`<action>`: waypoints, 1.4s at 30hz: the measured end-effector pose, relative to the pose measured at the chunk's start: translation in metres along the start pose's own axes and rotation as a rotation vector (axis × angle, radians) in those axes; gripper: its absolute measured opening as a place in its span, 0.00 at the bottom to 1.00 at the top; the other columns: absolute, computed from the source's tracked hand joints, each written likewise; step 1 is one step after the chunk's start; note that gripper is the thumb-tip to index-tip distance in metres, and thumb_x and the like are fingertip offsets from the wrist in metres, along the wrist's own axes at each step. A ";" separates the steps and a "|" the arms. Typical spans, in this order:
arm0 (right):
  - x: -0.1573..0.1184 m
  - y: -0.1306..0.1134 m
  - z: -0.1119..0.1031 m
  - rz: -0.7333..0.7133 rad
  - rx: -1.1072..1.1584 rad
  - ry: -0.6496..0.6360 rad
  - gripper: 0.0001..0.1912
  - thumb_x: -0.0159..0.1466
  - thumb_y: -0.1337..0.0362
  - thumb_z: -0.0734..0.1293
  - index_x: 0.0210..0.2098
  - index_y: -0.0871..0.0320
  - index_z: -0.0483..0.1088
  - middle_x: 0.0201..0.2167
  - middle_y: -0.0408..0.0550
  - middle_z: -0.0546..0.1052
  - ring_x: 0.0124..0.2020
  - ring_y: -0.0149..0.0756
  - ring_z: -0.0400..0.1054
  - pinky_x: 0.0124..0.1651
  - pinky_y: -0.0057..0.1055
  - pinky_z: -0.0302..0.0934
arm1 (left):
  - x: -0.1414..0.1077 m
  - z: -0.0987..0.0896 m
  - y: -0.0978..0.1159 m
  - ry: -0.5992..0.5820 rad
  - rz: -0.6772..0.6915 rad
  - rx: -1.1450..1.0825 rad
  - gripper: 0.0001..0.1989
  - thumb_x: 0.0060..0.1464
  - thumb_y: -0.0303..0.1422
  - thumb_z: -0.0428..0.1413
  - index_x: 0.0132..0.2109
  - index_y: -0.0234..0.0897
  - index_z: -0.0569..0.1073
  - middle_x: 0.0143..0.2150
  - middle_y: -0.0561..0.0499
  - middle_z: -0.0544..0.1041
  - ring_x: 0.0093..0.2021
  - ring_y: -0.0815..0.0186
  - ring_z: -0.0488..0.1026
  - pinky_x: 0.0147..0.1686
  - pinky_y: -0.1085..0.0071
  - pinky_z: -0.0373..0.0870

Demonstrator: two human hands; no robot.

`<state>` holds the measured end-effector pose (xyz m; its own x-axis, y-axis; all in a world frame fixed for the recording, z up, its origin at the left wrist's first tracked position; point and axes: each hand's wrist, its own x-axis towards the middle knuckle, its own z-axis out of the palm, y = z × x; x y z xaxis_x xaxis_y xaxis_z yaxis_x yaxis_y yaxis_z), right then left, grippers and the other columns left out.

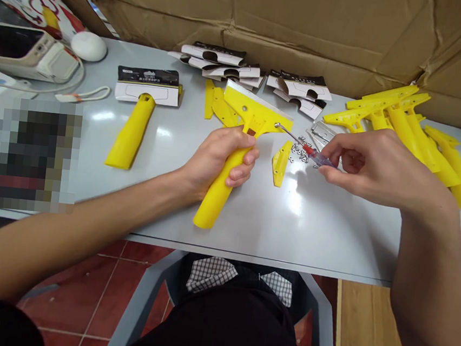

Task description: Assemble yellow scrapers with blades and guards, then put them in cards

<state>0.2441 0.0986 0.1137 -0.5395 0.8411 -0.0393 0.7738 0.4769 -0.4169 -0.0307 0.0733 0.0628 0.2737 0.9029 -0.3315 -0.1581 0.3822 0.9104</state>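
My left hand (219, 158) grips the handle of a yellow plastic scraper (241, 141) that rests on the grey table (250, 218), its wide head with a metal blade edge pointing away from me. My right hand (362, 164) holds a small screwdriver (304, 146) with a clear and red handle; its metal tip touches the right side of the scraper's head. A loose yellow plate (280, 162) lies just right of the scraper handle. Several small screws (298, 153) are scattered under the screwdriver. Metal blades (322, 132) lie behind them.
A finished scraper in a black-and-white card sleeve (138, 115) lies at the left. More card sleeves (248, 71) sit at the back, yellow handles (414, 131) are piled at the right, and cardboard (270, 19) stands behind. Devices and a white mouse (88, 46) occupy the far left.
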 end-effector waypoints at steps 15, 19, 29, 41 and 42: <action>-0.022 -0.041 -0.013 -0.006 -0.530 0.115 0.10 0.70 0.58 0.66 0.37 0.53 0.79 0.34 0.55 0.78 0.31 0.50 0.70 0.31 0.44 0.47 | -0.005 0.008 0.000 0.067 0.077 0.217 0.11 0.56 0.33 0.60 0.29 0.42 0.66 0.20 0.56 0.67 0.16 0.71 0.64 0.14 0.73 0.61; -0.014 -0.046 -0.016 -0.203 -0.541 0.315 0.09 0.69 0.59 0.66 0.33 0.49 0.77 0.30 0.49 0.75 0.27 0.46 0.69 0.29 0.44 0.52 | -0.005 0.009 0.002 0.087 0.026 0.095 0.10 0.54 0.30 0.61 0.29 0.40 0.66 0.21 0.56 0.68 0.16 0.75 0.63 0.14 0.76 0.59; 0.008 -0.042 0.010 -0.354 -0.254 0.681 0.09 0.69 0.62 0.69 0.48 0.46 0.68 0.31 0.36 0.78 0.24 0.34 0.74 0.28 0.35 0.63 | -0.002 0.007 -0.005 0.049 -0.008 -0.175 0.09 0.56 0.28 0.60 0.32 0.38 0.67 0.26 0.57 0.70 0.16 0.78 0.61 0.14 0.79 0.58; 0.007 -0.015 0.015 -0.288 -0.304 0.698 0.08 0.68 0.56 0.69 0.43 0.50 0.69 0.26 0.34 0.74 0.20 0.30 0.69 0.26 0.29 0.54 | -0.002 0.006 0.000 0.051 -0.044 -0.161 0.09 0.59 0.26 0.58 0.31 0.38 0.67 0.25 0.57 0.69 0.15 0.79 0.61 0.13 0.80 0.57; 0.007 -0.017 0.016 -0.295 -0.268 0.676 0.10 0.66 0.57 0.70 0.45 0.50 0.69 0.29 0.35 0.75 0.20 0.30 0.69 0.26 0.29 0.56 | -0.002 0.006 0.000 0.050 -0.045 -0.164 0.09 0.59 0.26 0.57 0.31 0.38 0.66 0.25 0.57 0.69 0.15 0.79 0.61 0.13 0.80 0.57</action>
<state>0.2219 0.0923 0.1059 -0.4822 0.6021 0.6364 0.7303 0.6775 -0.0877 -0.0258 0.0705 0.0653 0.2372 0.8912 -0.3866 -0.3002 0.4457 0.8433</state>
